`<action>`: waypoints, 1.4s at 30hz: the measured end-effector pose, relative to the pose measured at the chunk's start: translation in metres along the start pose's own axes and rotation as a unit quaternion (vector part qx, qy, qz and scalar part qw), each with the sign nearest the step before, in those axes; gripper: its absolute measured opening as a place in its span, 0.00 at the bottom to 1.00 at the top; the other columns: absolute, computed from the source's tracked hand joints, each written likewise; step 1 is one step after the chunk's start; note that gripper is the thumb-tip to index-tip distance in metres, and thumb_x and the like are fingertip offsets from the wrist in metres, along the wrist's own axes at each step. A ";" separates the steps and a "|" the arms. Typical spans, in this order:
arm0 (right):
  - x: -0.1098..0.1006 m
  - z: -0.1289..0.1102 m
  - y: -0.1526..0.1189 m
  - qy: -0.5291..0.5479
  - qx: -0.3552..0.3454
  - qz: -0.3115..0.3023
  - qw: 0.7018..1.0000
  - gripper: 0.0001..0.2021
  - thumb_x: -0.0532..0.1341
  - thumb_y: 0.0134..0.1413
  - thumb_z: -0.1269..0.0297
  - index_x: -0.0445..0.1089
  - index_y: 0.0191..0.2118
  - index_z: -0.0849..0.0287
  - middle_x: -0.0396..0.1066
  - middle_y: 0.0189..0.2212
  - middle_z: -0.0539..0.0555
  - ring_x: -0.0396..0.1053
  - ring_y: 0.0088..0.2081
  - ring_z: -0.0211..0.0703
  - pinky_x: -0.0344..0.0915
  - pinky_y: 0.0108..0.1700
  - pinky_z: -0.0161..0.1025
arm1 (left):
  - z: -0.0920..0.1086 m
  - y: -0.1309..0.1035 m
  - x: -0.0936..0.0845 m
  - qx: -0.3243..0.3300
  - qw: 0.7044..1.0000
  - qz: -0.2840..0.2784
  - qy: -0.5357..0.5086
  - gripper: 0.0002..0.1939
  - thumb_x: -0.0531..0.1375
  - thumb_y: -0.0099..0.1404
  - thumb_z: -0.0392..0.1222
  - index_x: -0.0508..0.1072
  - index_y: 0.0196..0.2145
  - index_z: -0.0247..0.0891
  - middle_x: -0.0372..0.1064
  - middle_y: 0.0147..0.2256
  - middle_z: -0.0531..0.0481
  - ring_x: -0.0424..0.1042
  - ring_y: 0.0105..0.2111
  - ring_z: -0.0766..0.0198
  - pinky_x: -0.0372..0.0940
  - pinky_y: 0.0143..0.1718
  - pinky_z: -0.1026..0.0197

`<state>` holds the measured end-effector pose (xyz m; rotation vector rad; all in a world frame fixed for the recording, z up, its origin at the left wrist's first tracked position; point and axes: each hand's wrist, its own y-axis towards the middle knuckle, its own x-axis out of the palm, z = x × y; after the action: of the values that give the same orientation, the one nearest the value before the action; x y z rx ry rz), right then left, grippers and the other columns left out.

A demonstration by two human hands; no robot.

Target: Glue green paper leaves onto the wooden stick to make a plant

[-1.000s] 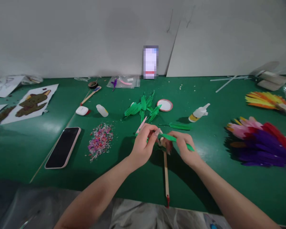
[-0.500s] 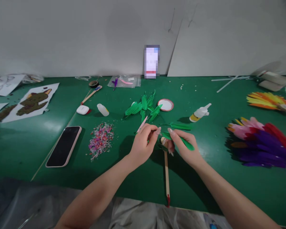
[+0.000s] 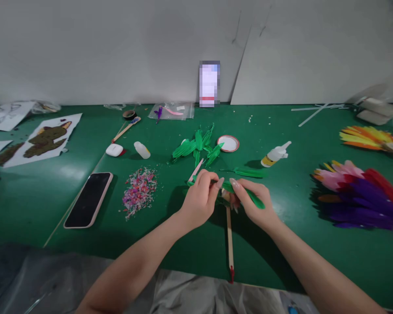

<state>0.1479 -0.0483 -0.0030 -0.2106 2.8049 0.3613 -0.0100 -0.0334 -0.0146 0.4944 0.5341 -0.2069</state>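
Observation:
A green feather (image 3: 257,200) slants between my two hands, above the table. My right hand (image 3: 257,192) is closed in a pinch on it, thumb on top. My left hand (image 3: 198,200) pinches at the feather's other end, thumb against fingers. Beneath them lies a flat wooden stick (image 3: 229,240) with a red tip at the near end; its far end is partly hidden by my fingers. Just beyond are a cluster of green feathers (image 3: 198,141), a single green feather (image 3: 250,172) and a thin pink tool (image 3: 197,168), partly covered by my left hand.
Left are a phone (image 3: 89,199), colourful scraps (image 3: 139,192), a small white bottle (image 3: 142,150) and a white case (image 3: 114,150). Ahead lies a red-rimmed lid (image 3: 228,143). A glue bottle (image 3: 275,155) stands right, before purple feathers (image 3: 363,205) and yellow feathers (image 3: 363,137). Another phone (image 3: 209,85) leans on the wall.
My hands have come slightly closer together, with the left shifting a little right along the feather. The feather's position has changed slightly; the things on the table look the same.

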 end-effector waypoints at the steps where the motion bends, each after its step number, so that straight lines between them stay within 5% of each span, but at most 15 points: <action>1: 0.000 0.000 0.000 -0.003 0.000 -0.001 1.000 0.19 0.51 0.61 0.64 0.62 0.18 0.59 0.62 0.14 0.47 0.62 0.18 0.32 0.59 0.25 0.31 | 0.000 0.000 0.000 0.003 1.000 0.001 0.003 0.04 0.47 0.67 0.38 0.59 0.35 0.37 0.56 0.32 0.51 0.59 0.28 0.69 0.57 0.28 0.66; 36: 0.000 -0.001 0.000 -0.003 0.015 -0.012 1.000 0.20 0.51 0.61 0.59 0.62 0.18 0.59 0.62 0.13 0.47 0.62 0.17 0.33 0.59 0.24 0.32 | 0.001 0.000 0.002 -0.040 0.999 0.002 -0.022 0.08 0.43 0.69 0.38 0.60 0.35 0.37 0.60 0.33 0.48 0.62 0.34 0.65 0.59 0.35 0.62; 42: 0.000 -0.003 0.000 -0.013 0.007 0.001 1.000 0.20 0.51 0.61 0.60 0.61 0.18 0.58 0.62 0.14 0.47 0.62 0.18 0.34 0.59 0.25 0.32 | 0.006 0.003 -0.003 -0.090 0.994 0.000 -0.066 0.10 0.46 0.68 0.42 0.62 0.43 0.38 0.65 0.36 0.47 0.64 0.30 0.67 0.60 0.31 0.63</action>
<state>0.1475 -0.0496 0.0002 -0.1990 2.7810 0.3419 -0.0090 -0.0332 -0.0073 0.3035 0.4186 -0.1886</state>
